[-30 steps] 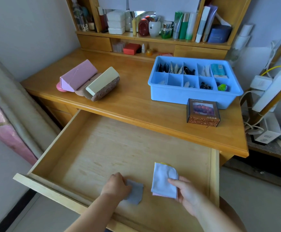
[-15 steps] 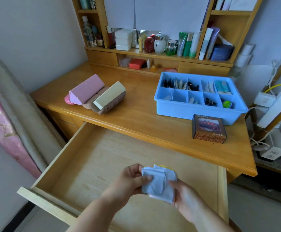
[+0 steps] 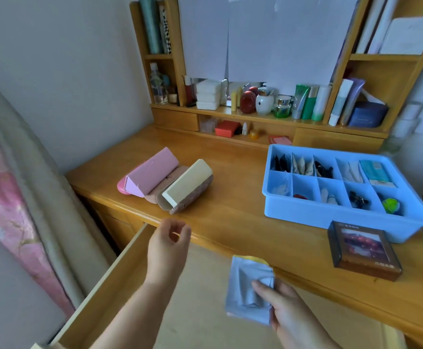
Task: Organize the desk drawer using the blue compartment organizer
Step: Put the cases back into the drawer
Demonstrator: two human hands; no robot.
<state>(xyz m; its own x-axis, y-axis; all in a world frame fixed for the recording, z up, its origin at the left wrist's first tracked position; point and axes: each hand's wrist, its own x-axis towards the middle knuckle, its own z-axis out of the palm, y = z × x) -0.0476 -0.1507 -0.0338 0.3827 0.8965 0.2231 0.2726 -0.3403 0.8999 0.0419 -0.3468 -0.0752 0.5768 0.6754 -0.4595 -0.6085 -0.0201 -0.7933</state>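
The blue compartment organizer (image 3: 331, 214) sits on the desk at the right, its cells holding small items. Below the desk edge the wooden drawer (image 3: 120, 270) stands pulled out. My right hand (image 3: 284, 311) grips a stack of folded pale cloths (image 3: 245, 290), with a yellow edge at the top, over the drawer. My left hand (image 3: 167, 250) hovers above the drawer's left side near the desk edge, fingers loosely curled and holding nothing.
A brown box (image 3: 361, 250) lies on the desk in front of the organizer. Pink and cream cases (image 3: 165, 182) lie at the desk's left. The back shelf (image 3: 268, 117) carries bottles, jars and boxes. A padded bed edge (image 3: 16, 197) stands on the left.
The grey cloth went from the drawer floor onto the cloths in my right hand. My left hand then let go and rose to the left. The view tilted upward.
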